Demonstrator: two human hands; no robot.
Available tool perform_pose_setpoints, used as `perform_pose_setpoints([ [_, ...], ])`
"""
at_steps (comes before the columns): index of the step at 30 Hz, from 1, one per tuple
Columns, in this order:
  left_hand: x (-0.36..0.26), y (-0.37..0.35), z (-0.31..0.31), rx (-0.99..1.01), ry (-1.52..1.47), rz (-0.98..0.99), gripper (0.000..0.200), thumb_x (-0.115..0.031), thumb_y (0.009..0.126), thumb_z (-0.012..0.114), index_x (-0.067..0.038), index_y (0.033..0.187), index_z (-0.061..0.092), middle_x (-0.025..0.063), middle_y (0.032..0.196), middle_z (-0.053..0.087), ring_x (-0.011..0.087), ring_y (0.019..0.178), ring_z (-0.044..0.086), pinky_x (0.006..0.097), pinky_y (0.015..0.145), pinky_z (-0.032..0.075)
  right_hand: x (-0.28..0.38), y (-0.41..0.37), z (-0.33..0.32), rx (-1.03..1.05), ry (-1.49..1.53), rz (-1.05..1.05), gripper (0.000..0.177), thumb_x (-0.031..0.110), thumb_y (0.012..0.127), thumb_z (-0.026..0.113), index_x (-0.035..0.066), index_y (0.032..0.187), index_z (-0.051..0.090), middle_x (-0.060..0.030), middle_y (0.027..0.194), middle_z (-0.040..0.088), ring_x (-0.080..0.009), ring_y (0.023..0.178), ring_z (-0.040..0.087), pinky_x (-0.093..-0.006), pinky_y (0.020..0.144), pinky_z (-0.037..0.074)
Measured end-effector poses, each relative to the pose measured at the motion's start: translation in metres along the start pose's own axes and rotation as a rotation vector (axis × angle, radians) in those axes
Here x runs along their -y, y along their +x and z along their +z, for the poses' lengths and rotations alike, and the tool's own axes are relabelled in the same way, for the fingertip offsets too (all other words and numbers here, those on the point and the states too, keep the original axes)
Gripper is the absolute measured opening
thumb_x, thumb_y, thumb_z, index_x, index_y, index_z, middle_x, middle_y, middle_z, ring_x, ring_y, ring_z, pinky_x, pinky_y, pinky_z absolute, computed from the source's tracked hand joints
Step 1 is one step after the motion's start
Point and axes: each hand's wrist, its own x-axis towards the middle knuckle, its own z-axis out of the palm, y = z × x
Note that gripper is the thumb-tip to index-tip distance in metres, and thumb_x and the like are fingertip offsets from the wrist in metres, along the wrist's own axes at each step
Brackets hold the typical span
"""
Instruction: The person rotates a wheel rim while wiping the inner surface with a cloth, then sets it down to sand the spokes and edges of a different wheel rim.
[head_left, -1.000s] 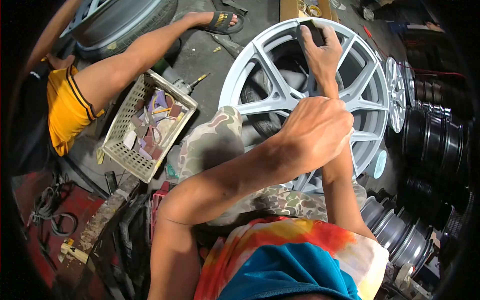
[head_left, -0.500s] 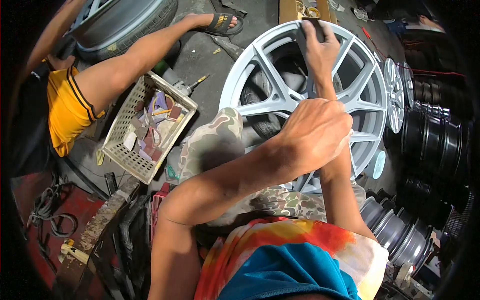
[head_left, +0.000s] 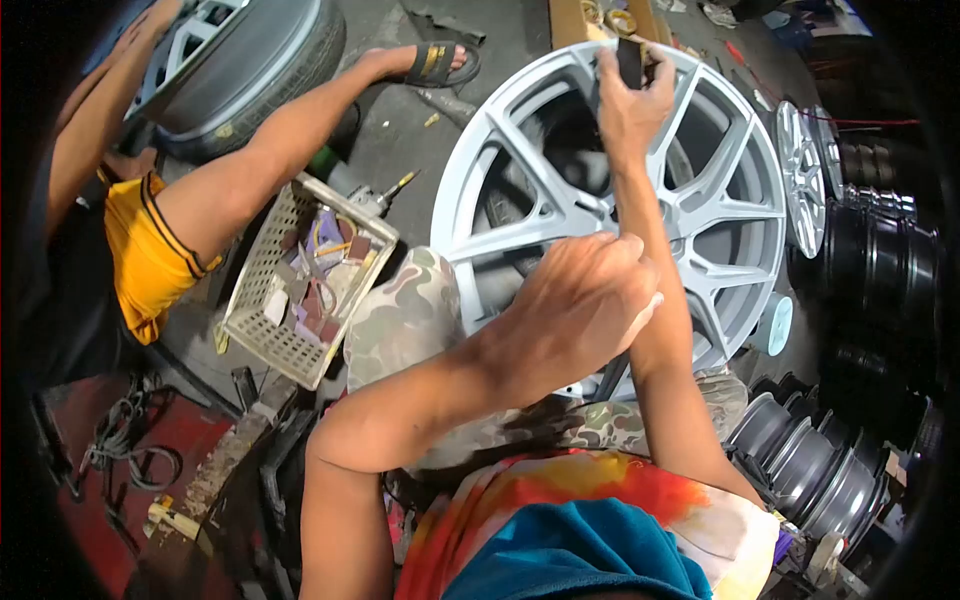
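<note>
A large silver multi-spoke wheel rim (head_left: 455, 215) lies across my lap, between my camouflage-clad legs. At its far edge my right hand (head_left: 635, 105) grips a small dark block (head_left: 630, 62) between thumb and fingers, against or just over the outer lip. Nearer my body, my left hand (head_left: 590, 295) is closed in a fist above the spokes, in front of my right forearm. A bit of white shows at its edge, but what it holds is hidden.
At left, a cream basket (head_left: 277, 355) holds sandpaper scraps beside a power tool (head_left: 372, 200). A co-worker's bare leg (head_left: 235, 180) and a tyred wheel (head_left: 285, 90) are beyond. More rims (head_left: 800, 460) stand at right, with a light-blue cup (head_left: 775, 323).
My left hand has moved left and down, away from the hub. My right hand stays at the far lip, its block now more visible. The view has shifted slightly.
</note>
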Motion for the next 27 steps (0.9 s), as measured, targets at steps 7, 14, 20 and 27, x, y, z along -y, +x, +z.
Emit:
perform_pose_setpoints([
  [7, 0.014, -0.064, -0.008, 0.140, 0.076, 0.111, 0.027, -0.013, 0.085, 0.072, -0.005, 0.102, 0.053, 0.0138, 0.095, 0.051, 0.0353, 0.092, 0.054, 0.0452, 0.080, 0.043, -0.004, 0.002, -0.003, 0.062, -0.006, 0.010, 0.038, 0.023, 0.086, 0.082, -0.003, 0.110, 0.068, -0.0091, 0.097, 0.072, -0.0141, 0.088, 0.065, -0.0289, 0.080, 0.053],
  [14, 0.028, -0.115, 0.016, 0.217, 0.088, -0.043, 0.006, -0.005, 0.070, 0.061, -0.005, 0.067, 0.056, 0.0188, 0.074, 0.056, 0.0358, 0.066, 0.057, 0.0496, 0.058, 0.040, 0.019, -0.002, -0.010, 0.080, -0.035, -0.024, 0.023, 0.015, 0.087, 0.074, -0.001, 0.103, 0.069, -0.0165, 0.089, 0.069, -0.0273, 0.084, 0.065, -0.0378, 0.078, 0.051],
  [20, 0.010, -0.114, 0.019, 0.594, 0.471, -0.296, 0.005, 0.001, 0.075, 0.066, 0.004, 0.079, 0.066, 0.0253, 0.088, 0.062, 0.0387, 0.076, 0.066, 0.0461, 0.063, 0.055, 0.011, -0.003, -0.010, 0.063, -0.002, -0.029, 0.024, 0.017, 0.087, 0.075, 0.000, 0.103, 0.069, -0.0166, 0.090, 0.070, -0.0280, 0.084, 0.066, -0.0384, 0.079, 0.051],
  [27, -0.003, -0.114, 0.033, 0.778, 0.698, -0.200, 0.017, 0.000, 0.080, 0.064, 0.010, 0.092, 0.072, 0.0341, 0.110, 0.062, 0.0432, 0.093, 0.069, 0.0461, 0.078, 0.060, 0.003, 0.003, -0.015, 0.155, 0.035, 0.063, 0.025, 0.018, 0.088, 0.074, 0.000, 0.104, 0.066, -0.0160, 0.087, 0.069, -0.0270, 0.082, 0.066, -0.0382, 0.077, 0.052],
])
